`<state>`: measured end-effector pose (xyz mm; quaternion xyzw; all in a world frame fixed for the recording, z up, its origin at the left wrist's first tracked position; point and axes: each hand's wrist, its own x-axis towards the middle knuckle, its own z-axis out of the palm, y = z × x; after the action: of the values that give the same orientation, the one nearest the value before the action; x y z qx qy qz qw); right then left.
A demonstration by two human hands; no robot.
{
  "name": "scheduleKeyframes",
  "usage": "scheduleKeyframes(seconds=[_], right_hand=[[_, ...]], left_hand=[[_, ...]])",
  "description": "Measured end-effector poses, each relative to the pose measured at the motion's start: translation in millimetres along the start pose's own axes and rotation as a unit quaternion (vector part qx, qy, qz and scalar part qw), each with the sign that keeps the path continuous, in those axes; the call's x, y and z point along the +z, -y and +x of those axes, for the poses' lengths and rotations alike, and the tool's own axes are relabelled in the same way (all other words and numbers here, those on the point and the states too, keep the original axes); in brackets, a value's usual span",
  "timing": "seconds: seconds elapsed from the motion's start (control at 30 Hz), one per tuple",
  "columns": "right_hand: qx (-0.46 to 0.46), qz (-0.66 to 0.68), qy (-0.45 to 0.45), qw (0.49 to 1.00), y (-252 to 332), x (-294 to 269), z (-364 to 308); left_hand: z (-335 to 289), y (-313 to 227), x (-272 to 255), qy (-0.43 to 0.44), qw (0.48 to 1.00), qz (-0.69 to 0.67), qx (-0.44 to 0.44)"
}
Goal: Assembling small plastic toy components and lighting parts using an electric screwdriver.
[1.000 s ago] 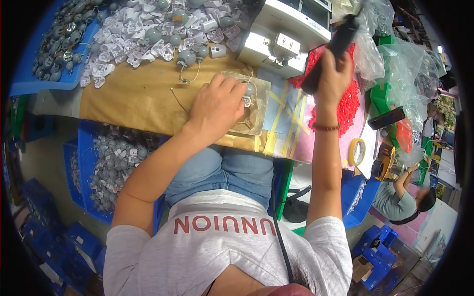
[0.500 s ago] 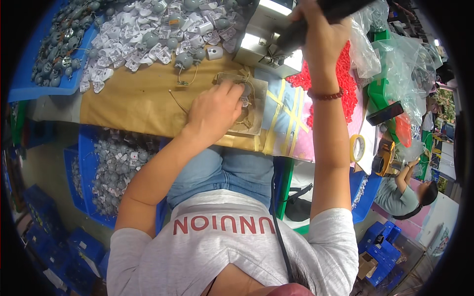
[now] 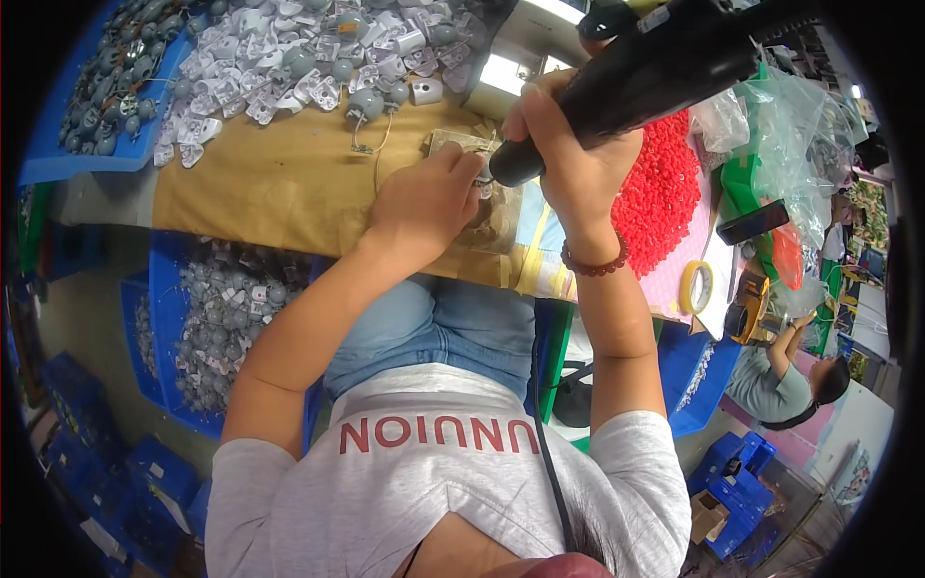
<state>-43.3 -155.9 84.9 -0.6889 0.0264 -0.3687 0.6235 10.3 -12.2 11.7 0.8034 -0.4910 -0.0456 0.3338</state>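
My right hand (image 3: 583,173) is wrapped round a black electric screwdriver (image 3: 655,82). Its rounded front end sits close beside my left fingertips, and its tip is hidden. My left hand (image 3: 424,207) has its fingers closed on a small grey-and-white part (image 3: 485,176), mostly covered by the fingers. That part rests over a flat, clear-edged fixture (image 3: 491,236) on the table's near edge. Just beyond my left hand lie grey round pieces with thin wires (image 3: 366,104) and a white cylindrical housing (image 3: 426,91).
White housings and grey balls (image 3: 279,72) are heaped at the back. A blue bin (image 3: 106,169) of grey parts stands far left, another bin (image 3: 166,337) below the table. Small red parts (image 3: 665,193), a tape roll (image 3: 696,287) and a phone (image 3: 752,223) lie right. A white box (image 3: 525,48) stands behind.
My right hand has brought the screwdriver from over the white box nearer and down to the left, beside my left fingertips. My left hand stays at the fixture, almost unmoved.
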Motion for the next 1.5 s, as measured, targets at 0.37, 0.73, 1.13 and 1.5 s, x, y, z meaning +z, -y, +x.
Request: scheduleKeyframes(seconds=[0.37, 0.73, 1.13, 1.5], right_hand=[[-0.036, -0.045, 0.041, 0.998, -12, -15, -18], [-0.213, -0.047, -0.065, 0.974, 23, -47, 82], [-0.203, 0.115, -0.049, 0.971, 41, -54, 80], [0.087, 0.076, -0.104, 0.988, -7, -18, 64]], left_hand=[[0, 2, 3, -0.013, 1.000, 0.007, 0.008], [1, 1, -3, 0.019, 0.999, -0.019, -0.034], [2, 3, -3, 0.035, 0.998, -0.032, -0.039], [2, 2, -5, 0.035, 0.998, -0.040, -0.038]])
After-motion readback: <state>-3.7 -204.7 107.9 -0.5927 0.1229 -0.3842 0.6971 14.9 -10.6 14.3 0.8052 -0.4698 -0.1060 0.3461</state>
